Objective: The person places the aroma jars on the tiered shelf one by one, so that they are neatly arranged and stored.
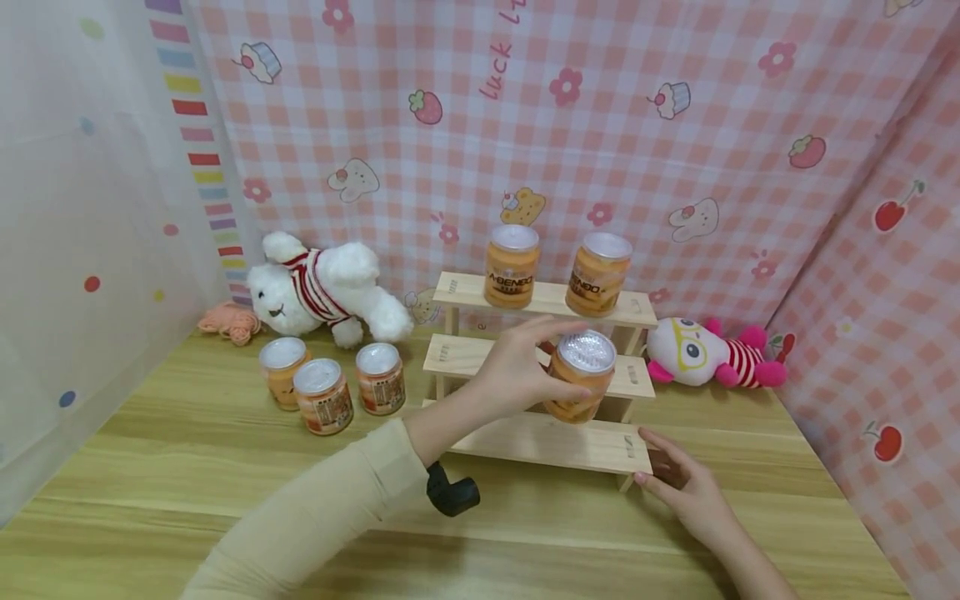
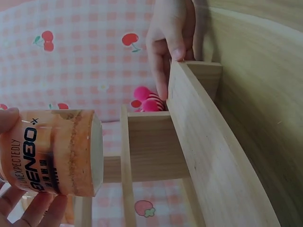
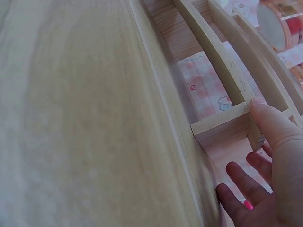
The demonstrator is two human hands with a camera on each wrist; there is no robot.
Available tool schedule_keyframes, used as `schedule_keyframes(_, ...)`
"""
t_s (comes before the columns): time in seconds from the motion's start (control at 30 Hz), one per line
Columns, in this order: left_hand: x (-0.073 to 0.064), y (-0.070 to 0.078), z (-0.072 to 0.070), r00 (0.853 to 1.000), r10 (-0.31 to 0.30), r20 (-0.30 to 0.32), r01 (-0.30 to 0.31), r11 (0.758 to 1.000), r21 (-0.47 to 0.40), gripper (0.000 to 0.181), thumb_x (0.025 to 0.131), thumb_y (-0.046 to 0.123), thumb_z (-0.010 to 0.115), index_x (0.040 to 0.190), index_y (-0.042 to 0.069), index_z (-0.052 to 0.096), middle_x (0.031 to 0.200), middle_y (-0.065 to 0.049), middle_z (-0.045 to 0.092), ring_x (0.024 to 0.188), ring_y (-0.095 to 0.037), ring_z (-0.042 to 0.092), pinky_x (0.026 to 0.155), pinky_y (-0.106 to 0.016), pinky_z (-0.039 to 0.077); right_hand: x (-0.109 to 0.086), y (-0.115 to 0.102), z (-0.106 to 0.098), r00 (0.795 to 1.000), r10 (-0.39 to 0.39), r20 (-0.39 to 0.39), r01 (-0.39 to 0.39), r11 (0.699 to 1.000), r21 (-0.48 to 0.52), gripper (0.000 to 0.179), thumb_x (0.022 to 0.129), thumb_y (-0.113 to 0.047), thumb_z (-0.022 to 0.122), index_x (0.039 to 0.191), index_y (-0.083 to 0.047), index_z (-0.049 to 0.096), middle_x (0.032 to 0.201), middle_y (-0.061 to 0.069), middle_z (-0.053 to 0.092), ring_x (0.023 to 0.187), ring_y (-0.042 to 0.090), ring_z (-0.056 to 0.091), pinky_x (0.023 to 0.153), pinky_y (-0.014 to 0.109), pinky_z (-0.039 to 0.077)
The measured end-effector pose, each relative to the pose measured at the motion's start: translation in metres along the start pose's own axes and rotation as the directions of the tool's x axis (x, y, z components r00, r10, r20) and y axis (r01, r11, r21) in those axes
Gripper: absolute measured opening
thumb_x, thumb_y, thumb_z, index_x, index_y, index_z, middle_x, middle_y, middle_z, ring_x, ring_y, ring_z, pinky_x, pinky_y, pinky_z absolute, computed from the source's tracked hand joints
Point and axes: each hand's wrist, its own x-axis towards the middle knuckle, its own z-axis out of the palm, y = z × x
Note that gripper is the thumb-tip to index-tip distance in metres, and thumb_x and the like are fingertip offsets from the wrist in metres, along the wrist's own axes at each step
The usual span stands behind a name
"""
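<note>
My left hand point(image 1: 517, 371) grips an orange can point(image 1: 577, 385) with a silvery lid, thumb on one side and fingers on the other. The can is held above the lowest step of a three-step wooden stand point(image 1: 551, 442). In the left wrist view the can point(image 2: 52, 153) shows dark lettering and a pale end. My right hand point(image 1: 690, 492) holds the right end of the lowest step. Its thumb presses the board's front corner in the right wrist view, where the other fingers of the hand point(image 3: 279, 175) spread beyond the end.
Two similar cans point(image 1: 512, 271) stand on the top step. Three more point(image 1: 324, 400) stand on the table at left, before a white plush toy point(image 1: 330, 283). A pink plush toy point(image 1: 712, 354) lies right of the stand. A black angled object point(image 1: 452, 492) shows below my left forearm.
</note>
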Motion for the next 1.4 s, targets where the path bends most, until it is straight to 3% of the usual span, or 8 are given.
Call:
schedule_keyframes(0.37,0.024,-0.012,0.014,0.999,0.029,-0.043,-0.025,0.995,0.092,0.072,0.067,0.024,0.089,0.131,0.011,0.059,0.112,0.004,0.061,0.095,-0.009,0.055,0.074,-0.021,0.050,0.001,0.002,0.000,1.000,0.004,0.010,-0.004,1.000,0.002,0.056,0.086,0.002,0.069,0.137,0.004,0.047,0.126,0.025,0.054,0.102,0.004,0.058,0.083,0.017,0.048)
schedule_keyframes(0.7,0.041,-0.017,0.025,0.993,-0.054,-0.101,0.062,0.995,0.078,0.071,0.068,0.024,0.089,0.131,0.014,0.059,0.108,0.004,0.059,0.093,-0.010,0.054,0.073,-0.021,0.049,0.002,0.004,0.000,1.000,-0.013,-0.002,0.013,1.000,-0.009,0.056,0.085,0.002,0.069,0.136,0.003,0.048,0.127,0.024,0.054,0.102,0.003,0.058,0.083,0.017,0.048)
schedule_keyframes(0.93,0.044,-0.022,0.029,0.990,-0.076,-0.122,0.090,0.990,0.110,0.070,0.068,0.028,0.089,0.131,0.016,0.060,0.106,0.004,0.058,0.091,-0.009,0.054,0.073,-0.022,0.048,0.001,0.002,0.001,1.000,-0.005,-0.003,0.005,1.000,-0.001,0.055,0.085,0.002,0.069,0.136,0.004,0.048,0.126,0.023,0.055,0.102,0.003,0.058,0.083,0.017,0.048)
schedule_keyframes(1.2,0.046,-0.021,0.033,0.989,-0.094,-0.114,0.109,0.985,0.134,0.071,0.069,0.029,0.088,0.133,0.016,0.058,0.103,0.003,0.056,0.090,-0.009,0.053,0.072,-0.021,0.047,0.001,0.002,0.000,1.000,-0.018,-0.008,0.018,1.000,0.009,0.055,0.085,0.003,0.069,0.136,0.004,0.048,0.129,-0.001,0.056,0.103,0.003,0.058,0.083,0.017,0.048)
schedule_keyframes(1.4,0.045,-0.023,0.034,0.991,-0.101,-0.085,0.112,0.984,0.138,0.073,0.073,0.029,0.085,0.138,0.015,0.053,0.113,-0.001,0.055,0.098,-0.012,0.052,0.078,-0.022,0.046,0.000,0.002,0.000,1.000,-0.016,-0.005,0.016,1.000,0.014,0.056,0.085,0.003,0.069,0.136,0.004,0.048,0.132,0.005,0.055,0.103,0.003,0.058,0.083,0.017,0.048)
